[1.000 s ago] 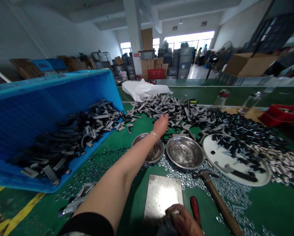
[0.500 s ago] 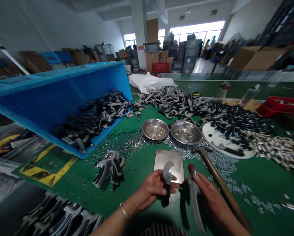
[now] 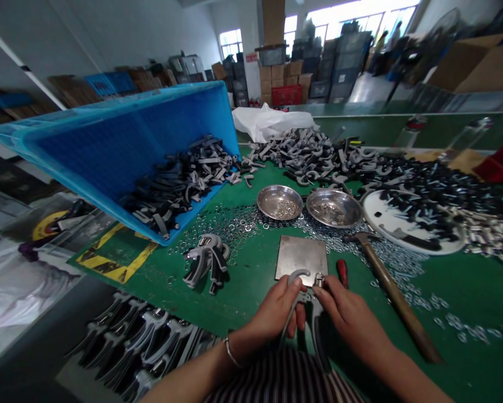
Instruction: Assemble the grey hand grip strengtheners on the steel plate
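My left hand point(image 3: 273, 313) is closed on a grey spring clamp half point(image 3: 297, 275) with a hooked jaw. My right hand point(image 3: 352, 316) grips a second grey clamp half point(image 3: 317, 330), with a shiny coil spring point(image 3: 319, 279) at its top beside the fingertips. Both halves meet at the middle, over the near edge of a square metal plate point(image 3: 301, 254); fingers partly hide the joint. A red-handled tool point(image 3: 343, 273) lies just beyond my right hand. Left of the plate rests a small pile of grey and black clamp pieces point(image 3: 207, 260).
A tipped blue crate point(image 3: 108, 134) of clamp parts stands left. Two metal bowls point(image 3: 263, 211) point(image 3: 312, 215) sit amid scattered rings. A hammer point(image 3: 396, 302) and white plate point(image 3: 373, 201) lie right. Clamps fill a container point(image 3: 142, 341) lower left.
My hands have come together, bringing the two clamp halves and the spring to each other. The red-handled tool now lies apart from my right hand. The view has shifted.
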The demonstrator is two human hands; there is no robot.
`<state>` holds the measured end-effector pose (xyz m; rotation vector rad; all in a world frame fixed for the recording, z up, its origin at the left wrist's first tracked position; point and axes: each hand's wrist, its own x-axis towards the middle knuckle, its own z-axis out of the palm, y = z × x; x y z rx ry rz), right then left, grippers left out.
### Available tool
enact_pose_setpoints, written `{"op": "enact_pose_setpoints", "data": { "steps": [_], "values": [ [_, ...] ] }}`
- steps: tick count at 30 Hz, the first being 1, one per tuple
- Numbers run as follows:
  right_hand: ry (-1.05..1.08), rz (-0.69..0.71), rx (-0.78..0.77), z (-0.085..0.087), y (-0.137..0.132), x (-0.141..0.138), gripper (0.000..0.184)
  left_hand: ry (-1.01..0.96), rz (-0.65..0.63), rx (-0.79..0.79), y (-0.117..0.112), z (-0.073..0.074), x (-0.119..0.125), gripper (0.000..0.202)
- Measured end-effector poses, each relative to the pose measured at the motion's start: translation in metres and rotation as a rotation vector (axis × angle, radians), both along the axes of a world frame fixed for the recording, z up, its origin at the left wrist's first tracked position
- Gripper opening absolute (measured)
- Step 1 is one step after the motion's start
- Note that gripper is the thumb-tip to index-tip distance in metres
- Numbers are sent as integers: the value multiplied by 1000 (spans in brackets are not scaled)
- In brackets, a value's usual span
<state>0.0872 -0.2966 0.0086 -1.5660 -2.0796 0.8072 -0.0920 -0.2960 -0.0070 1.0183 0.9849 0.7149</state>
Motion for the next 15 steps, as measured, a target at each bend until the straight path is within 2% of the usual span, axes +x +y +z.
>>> {"op": "enact_pose_setpoints", "data": {
  "steps": [4,9,12,15],
  "values": [
    [-7,42,-5,-3,-2,1,25,120,-21,30,2,-3,7,54],
    [132,-22,3,-12,-8,2,23,179,17,71,-1,-8,14,53],
    [186,-54,-22,-13,-11,1,24,207,43,144,-6,-11,13,46],
    [202,-39,-48,-7,-11,1,25,358,35,245,-6,-9,7,43]
  ]
}}
